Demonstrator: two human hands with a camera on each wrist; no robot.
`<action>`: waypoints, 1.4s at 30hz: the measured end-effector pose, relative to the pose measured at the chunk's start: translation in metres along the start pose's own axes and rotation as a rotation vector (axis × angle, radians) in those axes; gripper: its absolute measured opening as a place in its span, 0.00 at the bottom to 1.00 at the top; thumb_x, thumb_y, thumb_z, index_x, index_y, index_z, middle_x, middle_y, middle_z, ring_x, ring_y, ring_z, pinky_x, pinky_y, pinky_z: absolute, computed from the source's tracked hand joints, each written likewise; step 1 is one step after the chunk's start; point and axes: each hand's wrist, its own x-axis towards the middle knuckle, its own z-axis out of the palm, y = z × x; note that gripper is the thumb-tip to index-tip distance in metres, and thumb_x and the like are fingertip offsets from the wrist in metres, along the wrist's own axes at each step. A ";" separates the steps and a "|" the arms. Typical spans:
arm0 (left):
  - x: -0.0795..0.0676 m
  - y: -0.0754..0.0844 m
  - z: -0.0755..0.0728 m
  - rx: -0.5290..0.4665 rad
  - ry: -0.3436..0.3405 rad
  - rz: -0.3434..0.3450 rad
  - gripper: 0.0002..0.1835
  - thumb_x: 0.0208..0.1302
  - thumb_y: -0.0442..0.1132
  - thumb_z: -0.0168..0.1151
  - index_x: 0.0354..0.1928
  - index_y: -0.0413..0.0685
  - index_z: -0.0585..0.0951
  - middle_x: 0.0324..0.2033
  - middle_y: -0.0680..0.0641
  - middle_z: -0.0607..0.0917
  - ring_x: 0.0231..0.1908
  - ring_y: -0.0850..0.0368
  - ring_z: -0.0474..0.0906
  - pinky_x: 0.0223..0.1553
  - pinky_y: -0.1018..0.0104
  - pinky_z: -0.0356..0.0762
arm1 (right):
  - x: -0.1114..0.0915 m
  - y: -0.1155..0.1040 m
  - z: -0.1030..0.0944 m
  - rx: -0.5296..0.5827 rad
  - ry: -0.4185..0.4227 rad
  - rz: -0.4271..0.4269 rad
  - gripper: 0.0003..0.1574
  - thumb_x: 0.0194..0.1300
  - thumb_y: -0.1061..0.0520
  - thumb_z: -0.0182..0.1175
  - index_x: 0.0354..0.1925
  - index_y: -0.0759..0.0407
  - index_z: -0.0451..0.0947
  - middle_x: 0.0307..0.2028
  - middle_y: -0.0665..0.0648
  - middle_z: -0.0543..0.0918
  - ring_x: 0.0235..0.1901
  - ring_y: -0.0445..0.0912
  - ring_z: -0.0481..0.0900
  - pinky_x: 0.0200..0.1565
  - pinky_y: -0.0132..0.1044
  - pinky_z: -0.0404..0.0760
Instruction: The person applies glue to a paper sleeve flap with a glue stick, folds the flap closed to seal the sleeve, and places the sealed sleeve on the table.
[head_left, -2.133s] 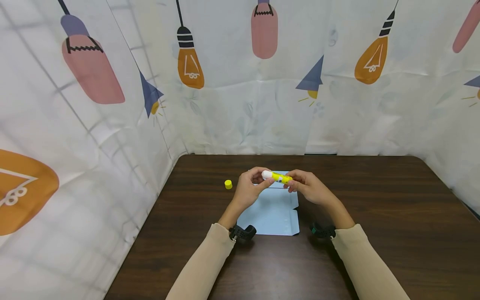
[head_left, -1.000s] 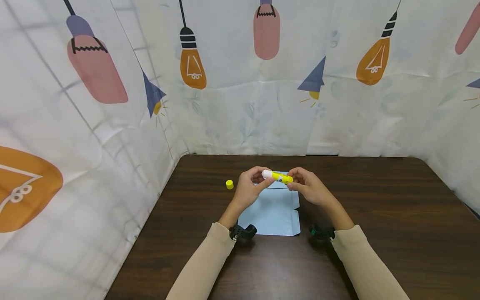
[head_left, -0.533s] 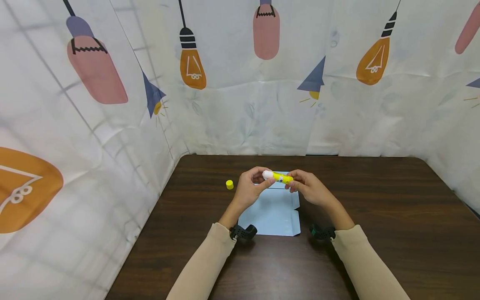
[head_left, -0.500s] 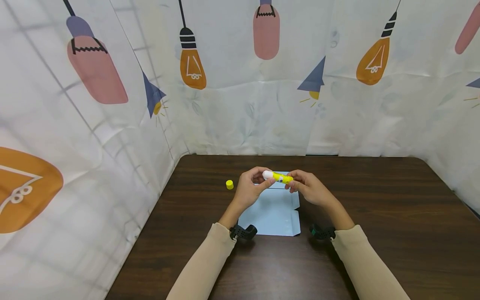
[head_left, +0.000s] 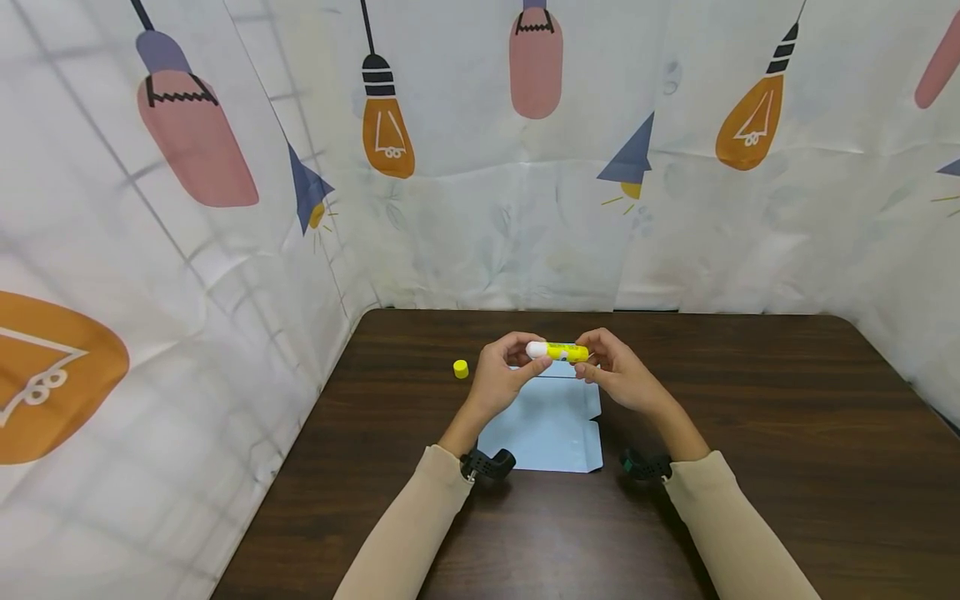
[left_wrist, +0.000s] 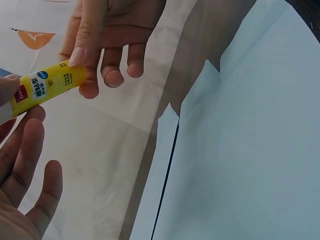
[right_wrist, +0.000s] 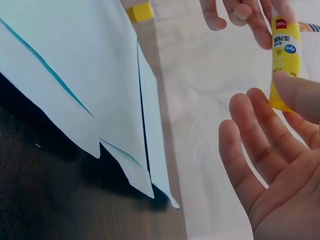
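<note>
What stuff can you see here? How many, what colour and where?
Table: 1, dark brown, low in the head view
Cloth: count unclear, white with lamp pictures, behind the table and to its left
Card: looks like 1, light blue, on the table
Cap: 1, yellow, on the table, left of the card
Glue stick: 1, yellow with a white end, held up above the card
Wrist straps: 2, black, one on each wrist
Sleeves: 2, beige, on both arms
Left hand: 1, bare, at the glue stick's white end
Right hand: 1, bare, at its yellow end
</note>
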 end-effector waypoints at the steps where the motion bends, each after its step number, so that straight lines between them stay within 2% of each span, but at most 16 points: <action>1: 0.000 0.000 0.000 0.000 -0.002 -0.001 0.16 0.63 0.42 0.74 0.51 0.49 0.85 0.43 0.45 0.90 0.35 0.57 0.81 0.37 0.69 0.79 | 0.000 0.000 0.000 0.000 0.003 0.001 0.19 0.74 0.62 0.60 0.58 0.58 0.68 0.50 0.65 0.82 0.43 0.66 0.79 0.47 0.47 0.85; 5: 0.000 0.002 0.000 -0.002 -0.005 -0.002 0.15 0.64 0.42 0.73 0.51 0.49 0.85 0.43 0.45 0.90 0.36 0.57 0.81 0.38 0.69 0.79 | 0.000 0.000 0.000 -0.020 0.009 0.003 0.16 0.74 0.63 0.60 0.56 0.58 0.70 0.46 0.63 0.82 0.42 0.64 0.80 0.47 0.52 0.84; 9: 0.000 0.003 0.000 -0.009 -0.005 -0.004 0.15 0.64 0.42 0.73 0.50 0.48 0.85 0.42 0.45 0.90 0.35 0.56 0.81 0.37 0.69 0.79 | 0.000 0.001 0.000 -0.039 -0.006 0.006 0.15 0.74 0.62 0.60 0.56 0.61 0.71 0.43 0.64 0.81 0.42 0.65 0.80 0.48 0.52 0.83; 15: 0.000 0.002 -0.001 -0.019 -0.010 -0.011 0.14 0.64 0.42 0.73 0.50 0.47 0.85 0.42 0.43 0.90 0.36 0.54 0.80 0.35 0.70 0.78 | 0.000 0.000 -0.001 -0.041 -0.033 0.008 0.15 0.75 0.63 0.58 0.57 0.65 0.73 0.45 0.67 0.83 0.44 0.67 0.80 0.50 0.54 0.83; 17: 0.000 0.002 -0.001 -0.021 -0.011 -0.010 0.14 0.64 0.41 0.73 0.50 0.46 0.85 0.42 0.43 0.90 0.36 0.53 0.80 0.35 0.71 0.78 | 0.000 0.000 -0.002 -0.043 -0.045 0.001 0.15 0.75 0.62 0.57 0.57 0.66 0.73 0.45 0.65 0.85 0.43 0.65 0.82 0.50 0.55 0.84; 24: 0.000 0.002 -0.001 -0.019 -0.014 0.014 0.15 0.63 0.41 0.74 0.50 0.47 0.85 0.42 0.43 0.90 0.36 0.52 0.81 0.35 0.70 0.79 | 0.001 0.004 -0.003 -0.030 -0.098 -0.059 0.15 0.79 0.58 0.52 0.56 0.68 0.74 0.42 0.66 0.86 0.43 0.69 0.82 0.48 0.55 0.85; 27: 0.000 0.003 -0.001 -0.018 -0.012 0.017 0.14 0.63 0.41 0.74 0.50 0.47 0.85 0.42 0.43 0.90 0.36 0.52 0.82 0.36 0.70 0.79 | 0.001 0.004 -0.002 -0.036 -0.102 -0.069 0.16 0.81 0.57 0.49 0.55 0.68 0.75 0.40 0.65 0.86 0.42 0.66 0.83 0.48 0.56 0.85; 32: 0.000 0.003 -0.001 -0.010 -0.005 0.014 0.14 0.63 0.41 0.74 0.50 0.47 0.85 0.42 0.44 0.90 0.35 0.54 0.81 0.36 0.68 0.78 | 0.002 0.004 -0.002 -0.050 -0.088 -0.062 0.18 0.82 0.55 0.48 0.55 0.68 0.75 0.40 0.65 0.86 0.40 0.57 0.84 0.47 0.54 0.86; 37: 0.000 0.004 -0.001 0.009 0.000 0.019 0.15 0.64 0.41 0.73 0.51 0.48 0.85 0.42 0.45 0.90 0.35 0.56 0.82 0.37 0.67 0.79 | 0.002 0.003 -0.002 -0.031 -0.029 -0.032 0.18 0.80 0.55 0.52 0.58 0.65 0.75 0.43 0.69 0.85 0.40 0.62 0.83 0.45 0.48 0.86; 42: 0.000 0.004 -0.001 0.009 0.004 0.009 0.15 0.64 0.41 0.73 0.51 0.49 0.85 0.43 0.45 0.91 0.36 0.56 0.82 0.37 0.67 0.79 | 0.001 0.001 -0.002 0.008 0.010 -0.003 0.18 0.76 0.57 0.59 0.60 0.62 0.73 0.49 0.68 0.82 0.41 0.66 0.82 0.45 0.46 0.86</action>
